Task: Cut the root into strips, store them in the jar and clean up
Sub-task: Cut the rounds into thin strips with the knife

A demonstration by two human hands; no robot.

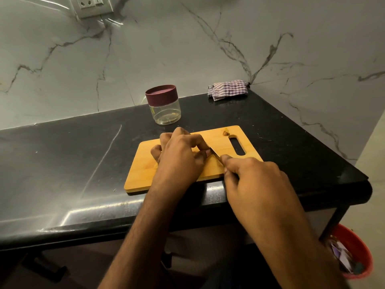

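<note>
A wooden cutting board point(145, 176) lies on the black counter near its front edge. My left hand point(179, 157) is curled over the middle of the board; whatever it holds down is hidden under the fingers. My right hand point(250, 178) grips a knife point(214, 153), whose blade points up-left and meets my left fingertips. A small brown scrap of root point(225, 133) sits at the board's far right corner beside the handle slot. The clear jar point(164, 105) with a maroon lid on stands behind the board, a few bits inside.
A folded checked cloth point(228, 89) lies at the back right corner of the counter point(62, 163). A red bin point(354, 253) with wrappers stands on the floor at lower right. Marble wall behind, with a socket point(91, 5) at top left.
</note>
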